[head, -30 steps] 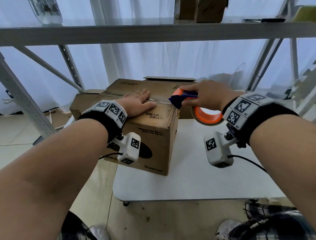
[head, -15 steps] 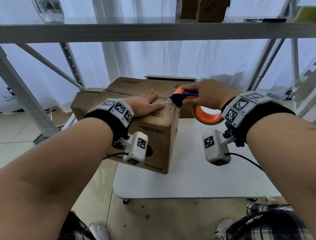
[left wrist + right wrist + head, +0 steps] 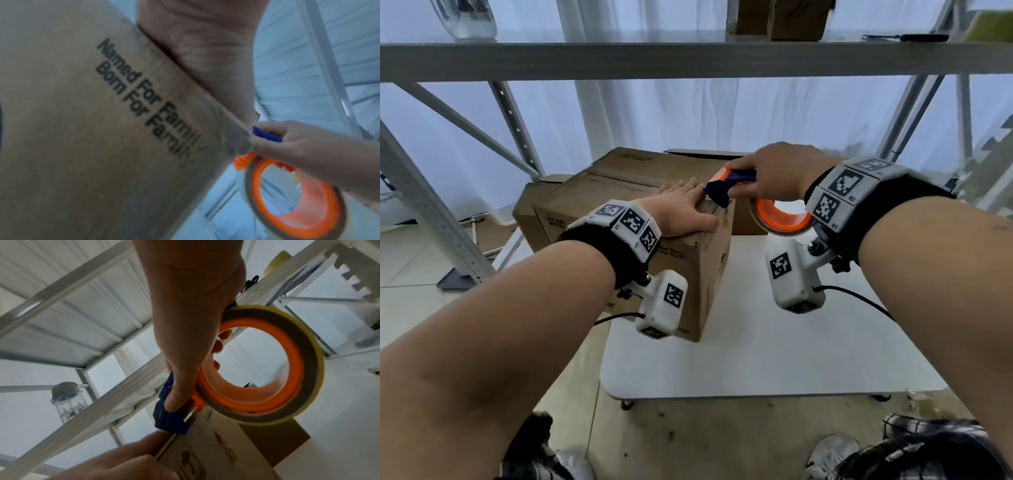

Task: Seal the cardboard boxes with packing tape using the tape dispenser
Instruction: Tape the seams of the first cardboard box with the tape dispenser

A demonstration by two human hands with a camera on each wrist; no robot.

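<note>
A brown cardboard box (image 3: 599, 195) printed "Named For Family" (image 3: 144, 100) stands on the left end of a white table (image 3: 774, 349). My left hand (image 3: 681, 209) lies flat on its top near the right front corner, fingers straight. My right hand (image 3: 774, 174) grips the blue and orange tape dispenser (image 3: 726, 186) with its orange-cored tape roll (image 3: 780, 216). The dispenser's blue head (image 3: 170, 420) touches the box's right top edge beside my left fingertips. In the right wrist view the thumb presses on the head and the roll (image 3: 265, 363) hangs to the right.
A second cardboard box (image 3: 709, 154) stands behind the first. A metal shelf (image 3: 688, 58) spans overhead with a glass jar (image 3: 465, 17), boxes (image 3: 780, 17) and scissors (image 3: 907, 37) on it. Shelf uprights (image 3: 428, 205) stand at left. My legs are below the table's front edge.
My left hand slid right along the box top toward the corner. The dispenser head came down to the box's right edge, next to my left fingers. The box turned slightly.
</note>
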